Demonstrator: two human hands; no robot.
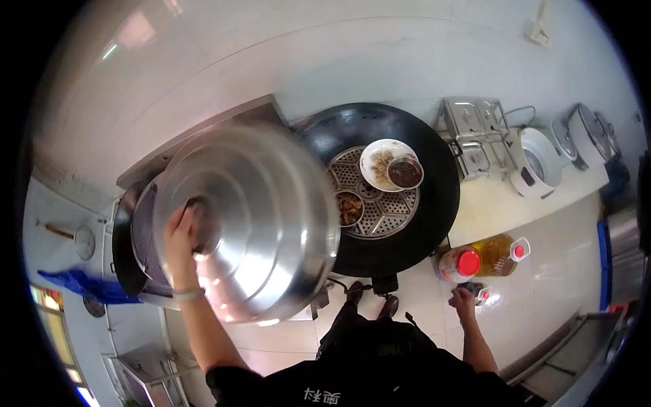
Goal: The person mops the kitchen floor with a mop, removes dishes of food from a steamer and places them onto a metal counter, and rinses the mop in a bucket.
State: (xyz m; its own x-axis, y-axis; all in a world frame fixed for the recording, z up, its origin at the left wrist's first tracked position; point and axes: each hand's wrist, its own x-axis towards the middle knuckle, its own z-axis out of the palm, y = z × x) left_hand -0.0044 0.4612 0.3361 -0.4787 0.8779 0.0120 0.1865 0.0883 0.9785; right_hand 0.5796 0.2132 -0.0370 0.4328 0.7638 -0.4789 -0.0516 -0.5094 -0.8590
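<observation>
My left hand is wrapped round the dark knob of a large, domed metal pot lid, slightly blurred and raised at the left of the wok. Inside the wok lies a perforated steamer rack. On it are a white plate of pale food, a small metal bowl with dark contents, and another bowl of brown food, partly hidden by the lid. Off to the right, my right hand hangs with its fingers curled in, beside a dark bottle with a red cap.
Right of the wok stand a red-lidded jar and a jug of yellow oil. A counter holds metal lidded containers, a white pot and more pots. Behind the lid, another wok shows at the left.
</observation>
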